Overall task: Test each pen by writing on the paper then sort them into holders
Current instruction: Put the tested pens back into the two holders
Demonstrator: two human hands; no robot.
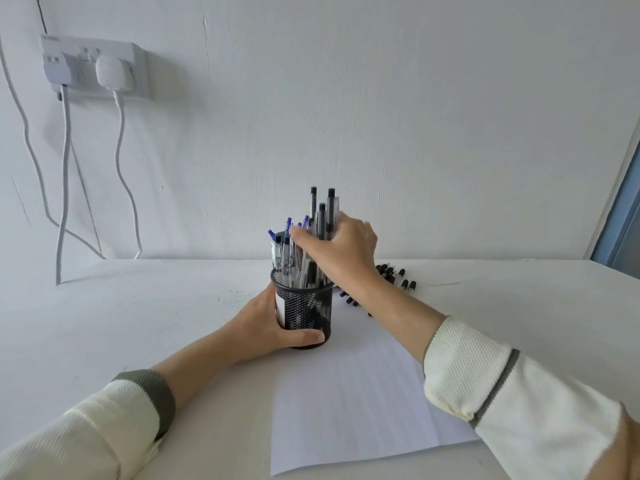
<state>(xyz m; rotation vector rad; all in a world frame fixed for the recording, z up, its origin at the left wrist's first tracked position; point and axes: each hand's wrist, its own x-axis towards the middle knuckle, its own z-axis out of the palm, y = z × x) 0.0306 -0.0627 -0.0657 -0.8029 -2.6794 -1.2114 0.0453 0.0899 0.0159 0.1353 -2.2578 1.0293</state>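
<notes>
We are steadying the holder (304,311) on the table (138,306) with our left hand (266,327) wrapped around it. Our right hand (343,251) is closing around several pens (320,223) standing inside, with paper (349,403) lying just beside and more pens (398,277) resting behind.

cream ribbed knit sleeves (519,393) on both arms, grey-green band at each cuff (152,393), pushed up forearms, hands bare

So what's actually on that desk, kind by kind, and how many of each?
Black mesh pen holder: 1
Sheet of paper: 1
Bunch of pens standing in the holder: 1 (single pens too overlapped to count)
Pile of loose pens behind the right arm: 1 (partly hidden)
Hands: 2, left, right
Total: 6
</notes>
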